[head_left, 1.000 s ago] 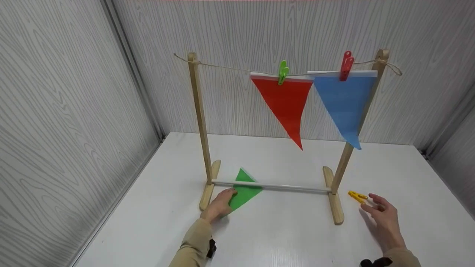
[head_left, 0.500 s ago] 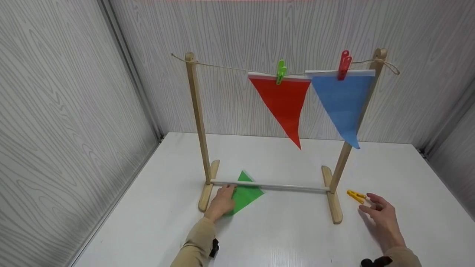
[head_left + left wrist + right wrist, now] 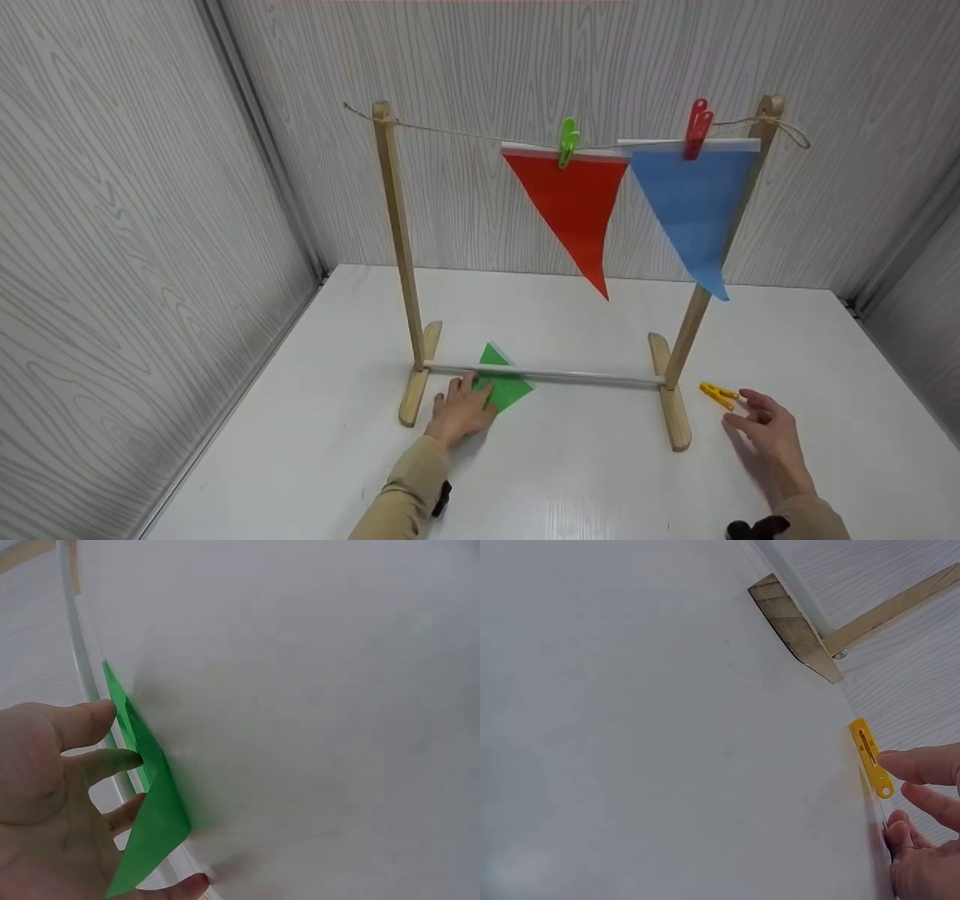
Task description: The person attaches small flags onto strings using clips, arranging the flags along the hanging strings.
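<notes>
A green triangular pennant (image 3: 507,391) lies on the white table, partly under the stand's white crossbar (image 3: 555,374). On it rests my left hand (image 3: 460,411), with the fingers spread. The left wrist view shows the pennant (image 3: 156,799) bent and slightly raised beside these fingers. My right hand (image 3: 772,439) is at the handle end of a yellow clothespin (image 3: 718,394) on the table, its thumb and forefinger apart. In the right wrist view the thumb overlaps the edge of the clothespin (image 3: 866,746); contact is hard to tell.
A wooden stand (image 3: 403,247) carries a string (image 3: 450,133) between two posts. A red pennant (image 3: 574,202) hangs there from a green clothespin (image 3: 568,142), a blue pennant (image 3: 686,202) from a red clothespin (image 3: 697,129). Wood-grain panels (image 3: 150,225) enclose the table.
My left hand has moved a little right over the green pennant, and its fingers have spread. The pennant has shifted slightly. My right hand stays by the yellow clothespin.
</notes>
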`<state>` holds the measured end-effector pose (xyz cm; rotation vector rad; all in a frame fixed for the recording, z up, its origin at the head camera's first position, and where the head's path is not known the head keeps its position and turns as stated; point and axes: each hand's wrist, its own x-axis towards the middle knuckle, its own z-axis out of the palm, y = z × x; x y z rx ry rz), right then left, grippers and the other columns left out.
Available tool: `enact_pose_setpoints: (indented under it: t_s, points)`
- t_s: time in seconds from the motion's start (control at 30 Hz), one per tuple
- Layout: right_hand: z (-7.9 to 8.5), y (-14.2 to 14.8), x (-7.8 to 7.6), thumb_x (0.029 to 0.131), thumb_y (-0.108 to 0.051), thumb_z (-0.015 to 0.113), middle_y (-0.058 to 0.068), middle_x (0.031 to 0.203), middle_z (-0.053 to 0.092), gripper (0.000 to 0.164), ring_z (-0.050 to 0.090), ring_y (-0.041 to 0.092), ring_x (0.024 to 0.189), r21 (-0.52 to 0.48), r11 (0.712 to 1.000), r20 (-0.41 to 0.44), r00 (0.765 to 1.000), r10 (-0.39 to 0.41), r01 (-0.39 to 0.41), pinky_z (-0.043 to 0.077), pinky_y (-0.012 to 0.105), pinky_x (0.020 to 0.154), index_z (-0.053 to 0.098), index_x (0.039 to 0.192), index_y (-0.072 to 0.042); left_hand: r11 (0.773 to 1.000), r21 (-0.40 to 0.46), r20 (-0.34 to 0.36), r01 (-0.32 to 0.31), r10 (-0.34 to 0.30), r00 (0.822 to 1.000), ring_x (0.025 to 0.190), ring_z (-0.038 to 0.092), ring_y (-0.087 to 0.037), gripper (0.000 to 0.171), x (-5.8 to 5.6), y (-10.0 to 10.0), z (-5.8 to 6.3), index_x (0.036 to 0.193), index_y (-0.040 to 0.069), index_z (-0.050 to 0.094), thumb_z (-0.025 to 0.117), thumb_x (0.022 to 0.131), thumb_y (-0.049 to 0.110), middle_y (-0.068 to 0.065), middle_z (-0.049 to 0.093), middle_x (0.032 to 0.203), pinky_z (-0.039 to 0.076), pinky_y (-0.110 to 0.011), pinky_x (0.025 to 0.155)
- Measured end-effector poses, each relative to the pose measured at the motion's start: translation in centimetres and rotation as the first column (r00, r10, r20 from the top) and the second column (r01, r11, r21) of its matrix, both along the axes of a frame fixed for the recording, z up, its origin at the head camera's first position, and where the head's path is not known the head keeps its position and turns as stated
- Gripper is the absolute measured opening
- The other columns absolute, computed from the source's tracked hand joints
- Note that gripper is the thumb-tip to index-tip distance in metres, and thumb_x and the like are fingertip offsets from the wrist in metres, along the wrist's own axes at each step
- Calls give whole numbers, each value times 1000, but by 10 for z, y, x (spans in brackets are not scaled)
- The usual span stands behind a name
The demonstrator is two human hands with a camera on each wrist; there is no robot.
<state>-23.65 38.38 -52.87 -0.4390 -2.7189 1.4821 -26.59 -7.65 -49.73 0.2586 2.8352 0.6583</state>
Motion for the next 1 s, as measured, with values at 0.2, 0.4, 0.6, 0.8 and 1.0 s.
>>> enact_pose_setpoints:
  t_s: [0.2,0.4,0.6,0.8,1.0]
  points:
    - [-1,2,-2,97,-16,63,20,131,44,64,43,8,83,-2,1000,20,1000,-11,11,38,20,68,35,151,3,998,55,-55,5,-2,998,143,37,-44,43,0,-3,1,143,7,55,51,103,23,-18,43,156,29,-72,112]
    - [-3,2,-3,97,-18,64,19,129,44,65,43,10,85,-7,1000,38,999,-23,23,38,21,68,35,152,3,988,151,-138,-42,63,988,117,60,-38,26,-3,-2,-2,118,0,69,59,98,14,-18,66,125,48,-65,94]
    - [-2,2,-3,98,-19,64,19,131,43,65,43,10,87,-18,1000,35,999,-21,21,38,20,69,35,152,3,979,171,-184,-113,144,972,109,63,-35,21,-5,3,-4,113,2,68,63,97,15,-17,68,116,50,-60,90]
    - [-2,-1,-3,98,-16,63,21,135,41,64,42,12,90,-25,999,35,999,-30,31,38,19,70,34,152,3,985,134,-208,-108,135,969,121,58,-38,32,-5,13,-5,126,3,66,62,98,18,-16,65,127,44,-67,97]
    - [-1,-2,-2,98,-15,63,19,131,42,63,42,12,89,-33,998,32,998,-48,49,38,19,69,35,151,3,992,85,-221,-97,114,969,119,57,-41,27,-6,22,-6,116,3,71,62,98,22,-18,63,126,42,-71,97]
